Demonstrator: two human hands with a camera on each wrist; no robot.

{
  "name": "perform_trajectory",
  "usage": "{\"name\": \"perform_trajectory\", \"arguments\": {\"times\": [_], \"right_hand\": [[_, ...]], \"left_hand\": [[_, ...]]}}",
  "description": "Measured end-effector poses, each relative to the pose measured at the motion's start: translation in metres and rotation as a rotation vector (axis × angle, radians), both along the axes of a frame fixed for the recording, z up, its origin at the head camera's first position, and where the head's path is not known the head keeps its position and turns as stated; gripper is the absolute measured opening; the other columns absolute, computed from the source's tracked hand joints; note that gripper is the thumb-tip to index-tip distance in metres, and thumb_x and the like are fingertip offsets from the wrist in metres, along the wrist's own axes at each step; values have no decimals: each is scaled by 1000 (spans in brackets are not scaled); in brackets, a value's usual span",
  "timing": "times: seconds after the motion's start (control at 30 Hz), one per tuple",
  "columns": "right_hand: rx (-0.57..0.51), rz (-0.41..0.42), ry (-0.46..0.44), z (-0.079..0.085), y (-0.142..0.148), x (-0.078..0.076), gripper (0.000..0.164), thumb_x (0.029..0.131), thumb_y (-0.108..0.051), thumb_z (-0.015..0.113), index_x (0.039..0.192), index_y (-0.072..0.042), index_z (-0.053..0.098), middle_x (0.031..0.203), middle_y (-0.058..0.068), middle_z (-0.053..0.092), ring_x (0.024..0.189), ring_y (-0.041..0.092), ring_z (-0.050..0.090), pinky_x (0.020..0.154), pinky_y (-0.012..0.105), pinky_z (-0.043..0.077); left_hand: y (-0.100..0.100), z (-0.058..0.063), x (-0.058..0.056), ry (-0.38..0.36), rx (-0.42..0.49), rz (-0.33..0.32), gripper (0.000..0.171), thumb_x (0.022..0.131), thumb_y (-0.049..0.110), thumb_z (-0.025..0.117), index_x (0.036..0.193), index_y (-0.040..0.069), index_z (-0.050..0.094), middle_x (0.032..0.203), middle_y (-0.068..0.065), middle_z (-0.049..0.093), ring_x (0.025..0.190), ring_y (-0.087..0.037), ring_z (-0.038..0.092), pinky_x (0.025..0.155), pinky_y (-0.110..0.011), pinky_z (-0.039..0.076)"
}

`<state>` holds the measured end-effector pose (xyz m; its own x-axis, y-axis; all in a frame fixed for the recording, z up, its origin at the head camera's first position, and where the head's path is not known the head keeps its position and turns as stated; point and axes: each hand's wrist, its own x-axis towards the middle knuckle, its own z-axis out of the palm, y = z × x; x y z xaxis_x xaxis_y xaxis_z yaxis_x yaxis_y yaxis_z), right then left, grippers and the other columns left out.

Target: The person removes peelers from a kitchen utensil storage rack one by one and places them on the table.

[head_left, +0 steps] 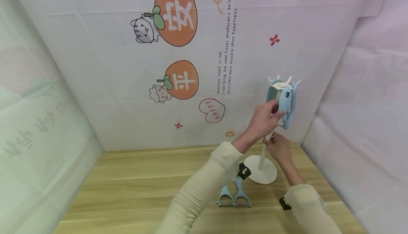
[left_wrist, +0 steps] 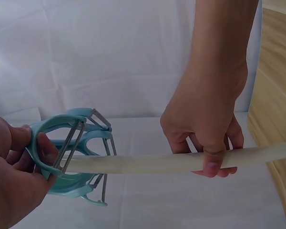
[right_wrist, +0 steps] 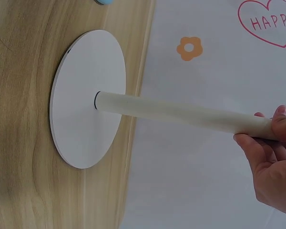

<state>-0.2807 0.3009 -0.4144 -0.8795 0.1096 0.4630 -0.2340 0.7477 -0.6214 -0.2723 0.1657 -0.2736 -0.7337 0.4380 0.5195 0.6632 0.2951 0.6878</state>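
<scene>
- Peeler (head_left: 284,101), Y-shaped and pale blue, is standing handle-up at the crown (head_left: 282,84) of a white hook stand (head_left: 262,159); whether its handle slot is sitting on a hook, one cannot tell.
- Left grip (head_left: 264,118), a bare hand, is pinching the lower part of this peeler between thumb and fingers; in the left-wrist view a fingertip is showing inside the yoke, near the metal blade (left_wrist: 74,147).
- Right grip (head_left: 280,150) is clasping the slim pole (right_wrist: 181,114), below the crown and well above the round base (right_wrist: 76,129), which is resting flat on the surface (head_left: 134,180).
- Handling, as judged: the peeler is looking light and stiff, its smooth, apparently plastic body offering little friction; the blade is presumably carrying a sharp edge, so the handle's flanks or the yoke's outer arms are offering the safest hold.
- The hook stand is appearing rigid but top-loaded; a hold around the pole is probably steadying it best, while the thin hooks are looking like its most fragile parts.
- Hanging peelers (left_wrist: 78,112) are clustering around the pole's upper end and are likely leaving limited finger room.
- Two loose peelers (head_left: 239,186) are lying side by side near the base, the left sleeve (head_left: 197,188) partly covering them.
</scene>
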Motion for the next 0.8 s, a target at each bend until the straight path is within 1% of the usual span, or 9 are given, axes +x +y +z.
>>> {"name": "perform_trajectory", "arguments": {"times": [0.1, 0.27, 0.33, 0.5, 0.67, 0.8], "right_hand": [[-14, 9, -17, -1, 0, 1, 21, 94, -6, 65, 106, 10, 66, 99, 32, 71, 94, 46, 71, 77, 55, 59], [-22, 7, -26, -3, 0, 0, 19, 94, -7, 65, 105, 9, 66, 100, 31, 71, 95, 45, 71, 78, 54, 59], [-28, 11, -28, -3, 0, 0, 17, 94, -7, 65, 103, 8, 67, 100, 30, 72, 95, 45, 71, 78, 54, 59], [-19, 16, -7, -2, -1, -1, 11, 94, -6, 65, 95, 5, 66, 96, 28, 73, 95, 43, 72, 78, 54, 59], [0, 16, 27, -2, -2, -1, 11, 93, -4, 65, 97, 6, 67, 95, 28, 74, 92, 43, 72, 77, 55, 59], [-9, 19, 39, -2, -2, -1, 12, 92, -4, 66, 98, 7, 68, 94, 28, 73, 91, 44, 72, 76, 55, 59]], "left_hand": [[-1, 1, 2, -41, 16, 1, 24, 99, 12, 61, 121, 4, 63, 109, -7, 72, 92, -4, 64, 73, -7, 50], [-1, 5, 5, -68, 14, 28, 20, 98, 12, 63, 117, 5, 64, 105, -5, 71, 89, -3, 65, 72, -8, 52], [-1, 8, 6, -70, 14, 41, 19, 98, 11, 63, 115, 4, 64, 105, -5, 71, 88, -3, 64, 72, -8, 52], [-3, 15, 8, -79, 31, 39, 18, 97, 11, 64, 114, 5, 65, 104, -5, 72, 87, -2, 65, 70, -7, 51], [-5, 19, 12, -66, 40, 35, 15, 96, 11, 65, 110, 5, 66, 102, -4, 73, 86, -1, 66, 68, -6, 50], [-8, 19, 15, -50, 36, 28, 15, 97, 12, 65, 110, 5, 66, 102, -4, 73, 86, -1, 66, 68, -6, 49]]}}
